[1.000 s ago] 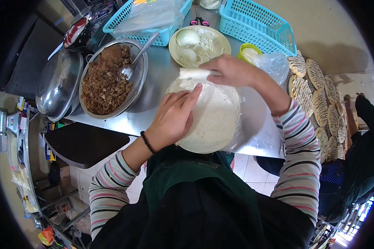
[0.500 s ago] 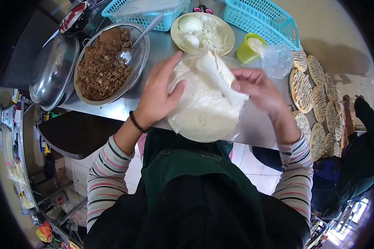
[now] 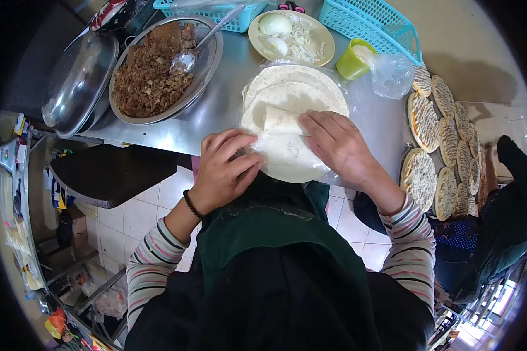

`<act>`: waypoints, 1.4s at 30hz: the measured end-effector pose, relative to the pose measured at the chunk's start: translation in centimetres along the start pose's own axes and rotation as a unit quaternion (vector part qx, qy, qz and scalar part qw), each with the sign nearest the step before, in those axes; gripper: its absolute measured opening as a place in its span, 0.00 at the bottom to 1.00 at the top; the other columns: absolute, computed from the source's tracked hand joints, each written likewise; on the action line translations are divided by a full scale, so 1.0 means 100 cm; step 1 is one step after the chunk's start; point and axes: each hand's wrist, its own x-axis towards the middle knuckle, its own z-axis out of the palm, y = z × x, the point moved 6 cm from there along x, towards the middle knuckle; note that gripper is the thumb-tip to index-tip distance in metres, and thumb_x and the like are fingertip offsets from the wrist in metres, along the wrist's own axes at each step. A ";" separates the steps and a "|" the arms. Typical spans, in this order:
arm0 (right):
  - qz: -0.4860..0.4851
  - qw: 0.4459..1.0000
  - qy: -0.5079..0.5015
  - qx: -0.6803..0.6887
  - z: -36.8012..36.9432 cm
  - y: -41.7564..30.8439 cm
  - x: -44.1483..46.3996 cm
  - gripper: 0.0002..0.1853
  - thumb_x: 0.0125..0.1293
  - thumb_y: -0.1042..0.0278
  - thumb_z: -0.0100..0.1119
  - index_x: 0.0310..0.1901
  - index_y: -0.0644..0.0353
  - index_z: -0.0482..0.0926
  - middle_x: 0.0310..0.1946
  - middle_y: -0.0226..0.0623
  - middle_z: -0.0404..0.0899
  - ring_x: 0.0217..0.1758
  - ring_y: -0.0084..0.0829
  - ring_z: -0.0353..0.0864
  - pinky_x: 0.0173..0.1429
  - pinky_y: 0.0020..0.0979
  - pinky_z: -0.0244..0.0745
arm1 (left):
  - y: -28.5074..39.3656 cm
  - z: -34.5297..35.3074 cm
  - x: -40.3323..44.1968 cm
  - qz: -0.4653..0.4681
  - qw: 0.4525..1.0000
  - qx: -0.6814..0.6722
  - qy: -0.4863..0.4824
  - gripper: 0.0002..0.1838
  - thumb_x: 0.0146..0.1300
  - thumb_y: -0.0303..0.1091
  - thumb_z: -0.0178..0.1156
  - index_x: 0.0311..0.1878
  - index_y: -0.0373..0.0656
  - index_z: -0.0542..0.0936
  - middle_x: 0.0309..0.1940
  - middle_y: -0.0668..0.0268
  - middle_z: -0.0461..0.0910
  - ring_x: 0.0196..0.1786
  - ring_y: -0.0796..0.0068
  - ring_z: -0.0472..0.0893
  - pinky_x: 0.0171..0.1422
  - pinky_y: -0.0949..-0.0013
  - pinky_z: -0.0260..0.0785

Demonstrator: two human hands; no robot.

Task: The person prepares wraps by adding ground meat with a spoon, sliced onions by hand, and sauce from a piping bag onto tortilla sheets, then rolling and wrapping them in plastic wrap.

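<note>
Sitting atop the tortilla stack (image 3: 301,164), one roll (image 3: 282,121) looked basically done, the rest unrolled. Right hand (image 3: 344,147) covered the roll's end, couldn't tell its grip; left hand (image 3: 223,171) was loosely open nearby.

Just behind your left hand (image 3: 228,167), you wear a bracelet of small, round black beads (image 3: 191,202) around the wrist. Further back from it, and behind your right hand (image 3: 341,146), your long whitish fabric sleeves (image 3: 152,257) carry black and pink stripes. Below and between the hands, you wear a dark green cloth apron (image 3: 263,240); plain black cloth (image 3: 287,298) covers your chest.
</note>
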 end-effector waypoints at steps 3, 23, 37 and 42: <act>0.007 1.000 0.012 0.014 0.002 -0.004 -0.002 0.21 0.55 0.72 0.56 0.53 0.65 0.73 0.50 0.45 0.75 0.53 0.42 0.75 0.56 0.36 0.71 | 0.006 -0.005 0.006 0.021 0.999 0.013 0.034 0.09 0.48 0.28 0.67 0.35 0.43 0.80 0.46 0.64 0.78 0.51 0.58 0.74 0.54 0.59 0.61; 0.194 0.908 0.016 0.372 0.001 0.039 -0.024 0.06 0.59 0.74 0.61 0.34 0.63 0.74 0.45 0.44 0.79 0.41 0.43 0.80 0.44 0.36 0.76 | -0.018 -0.021 0.010 -0.076 0.963 -0.128 0.227 0.17 0.55 0.39 0.65 0.45 0.42 0.75 0.45 0.58 0.76 0.47 0.58 0.75 0.56 0.59 0.62; 0.115 0.948 0.022 0.297 -0.014 0.026 -0.029 0.24 0.53 0.66 0.67 0.53 0.59 0.74 0.54 0.44 0.74 0.58 0.43 0.72 0.63 0.41 0.64 | -0.018 0.006 0.041 -0.013 0.993 -0.049 -0.104 0.15 0.51 0.33 0.66 0.40 0.44 0.74 0.53 0.61 0.76 0.55 0.59 0.75 0.69 0.49 0.54; 0.052 0.978 0.005 0.200 -0.007 0.018 -0.021 0.19 0.52 0.65 0.67 0.46 0.57 0.76 0.54 0.41 0.74 0.56 0.43 0.72 0.59 0.41 0.64 | -0.012 0.005 0.034 -0.004 0.997 -0.027 -0.069 0.12 0.52 0.32 0.65 0.38 0.43 0.75 0.52 0.61 0.77 0.57 0.59 0.75 0.69 0.50 0.52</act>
